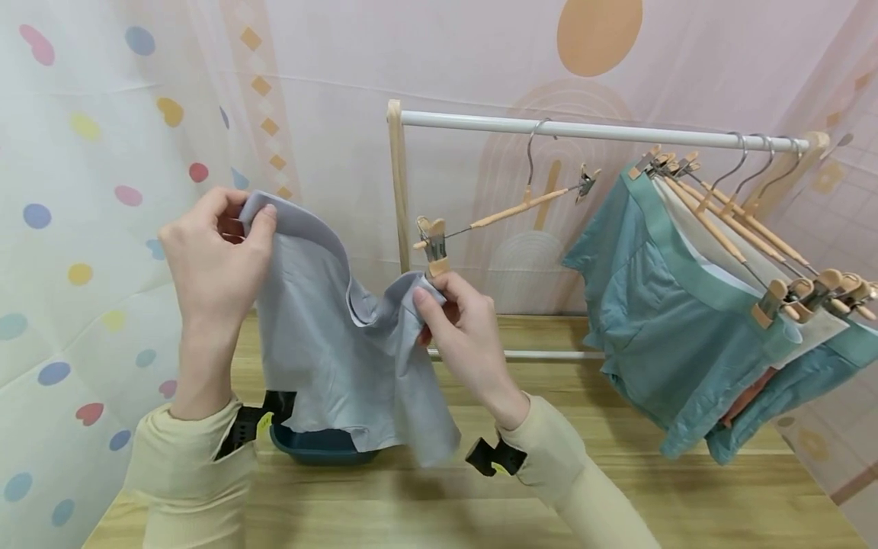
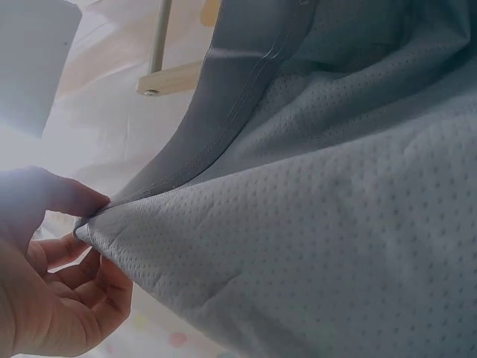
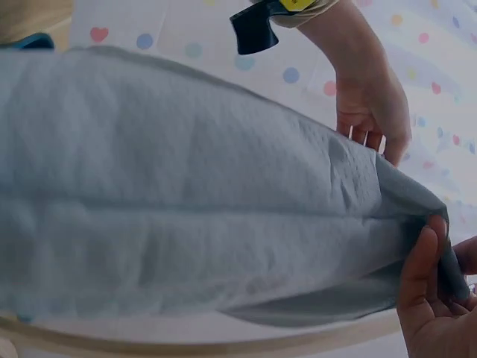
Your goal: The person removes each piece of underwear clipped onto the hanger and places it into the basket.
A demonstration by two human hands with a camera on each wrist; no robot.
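A pair of grey boxer briefs point(image 1: 322, 358) hangs between my two hands, its waistband sagging in the middle. My left hand point(image 1: 216, 263) pinches one end of the waistband between thumb and fingers; the left wrist view shows dotted fabric point(image 2: 298, 246) stretching away from that pinch. My right hand point(image 1: 469, 335) pinches the other end, just under the left clip point(image 1: 435, 248) of a clip hanger point(image 1: 524, 207). Whether that clip bites the fabric I cannot tell. The hanger tilts on the rail, and its right clip point(image 1: 585, 183) holds nothing.
A white rail point(image 1: 480, 122) on wooden posts crosses the back. On its right, teal boxer briefs point(image 1: 658, 320) and other garments hang from several clip hangers. A dark blue basin point(image 1: 322, 456) stands on the wooden table point(image 1: 425, 507) behind the grey pair. Patterned curtains surround everything.
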